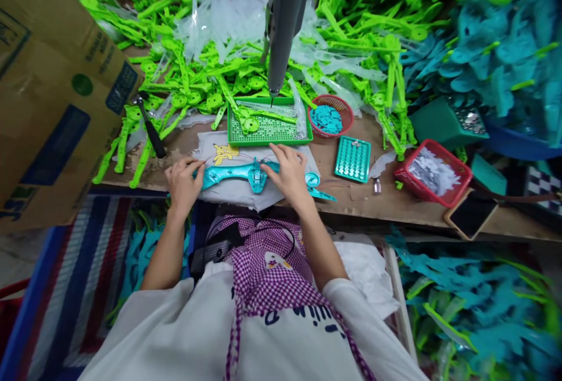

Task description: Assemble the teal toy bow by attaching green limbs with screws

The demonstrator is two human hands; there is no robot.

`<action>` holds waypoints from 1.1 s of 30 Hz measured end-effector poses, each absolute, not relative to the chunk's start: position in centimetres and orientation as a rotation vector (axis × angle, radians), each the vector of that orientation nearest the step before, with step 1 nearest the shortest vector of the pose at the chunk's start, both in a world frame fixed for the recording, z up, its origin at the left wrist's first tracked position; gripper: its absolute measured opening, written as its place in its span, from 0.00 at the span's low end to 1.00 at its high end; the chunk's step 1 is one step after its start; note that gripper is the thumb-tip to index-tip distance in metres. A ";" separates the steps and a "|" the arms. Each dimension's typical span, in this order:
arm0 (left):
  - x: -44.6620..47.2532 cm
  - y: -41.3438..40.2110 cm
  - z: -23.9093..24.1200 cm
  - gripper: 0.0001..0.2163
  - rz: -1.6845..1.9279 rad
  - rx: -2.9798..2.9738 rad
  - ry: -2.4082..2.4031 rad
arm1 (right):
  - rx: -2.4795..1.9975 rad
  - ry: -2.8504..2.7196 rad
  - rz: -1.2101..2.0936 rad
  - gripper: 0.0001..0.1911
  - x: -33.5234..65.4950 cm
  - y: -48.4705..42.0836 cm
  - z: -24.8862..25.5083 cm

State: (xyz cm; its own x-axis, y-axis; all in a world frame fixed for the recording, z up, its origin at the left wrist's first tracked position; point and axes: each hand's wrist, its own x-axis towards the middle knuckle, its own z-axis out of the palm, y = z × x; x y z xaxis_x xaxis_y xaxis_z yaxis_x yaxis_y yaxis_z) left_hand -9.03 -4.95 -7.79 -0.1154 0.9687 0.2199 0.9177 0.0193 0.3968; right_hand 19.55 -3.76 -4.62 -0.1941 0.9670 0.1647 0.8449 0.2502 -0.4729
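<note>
A long turquoise plastic part, with a raised clip-like piece at its middle, lies across a grey cloth at the bench's near edge. My left hand is closed on its left end, thumb and fingertips pinching the edge. Over the right half rests my right hand, its thumb against the part near the middle piece and its fingers curved above. That hand hides a stretch of the part, whose pointed right end shows beyond it. Just behind is a green perforated tray with lime green pieces in it.
A grey power screwdriver hangs above the tray. Right of it stand a red basket of blue bits, a teal screw tray and a red box of white pieces. A hammer and carton are left. Lime parts pile behind.
</note>
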 end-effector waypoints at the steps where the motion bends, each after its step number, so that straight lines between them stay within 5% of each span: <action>1: -9.0 -5.0 -7.9 0.13 0.695 2.005 2.160 | -1.679 -2.122 0.443 0.20 18.8 -3.0 -4.7; 9: -8.9 -4.9 -8.3 0.12 0.737 1.995 2.167 | -1.656 -2.154 0.751 0.05 18.5 0.6 -5.0; 19: -7.7 -8.9 -8.0 0.10 1.095 2.268 1.973 | -1.353 -1.793 0.790 0.12 21.3 -1.0 -5.7; 26: -5.0 -17.4 -6.7 0.15 1.013 2.427 1.280 | -1.411 -1.889 0.509 0.11 23.2 -4.1 -7.7; 31: -5.4 -14.5 -6.3 0.15 1.039 2.106 1.798 | -1.530 -1.817 0.527 0.11 22.7 -4.0 -8.5; 33: -5.3 -12.7 -6.3 0.22 0.846 2.064 1.847 | -1.516 -1.747 0.598 0.10 22.3 -3.6 -8.4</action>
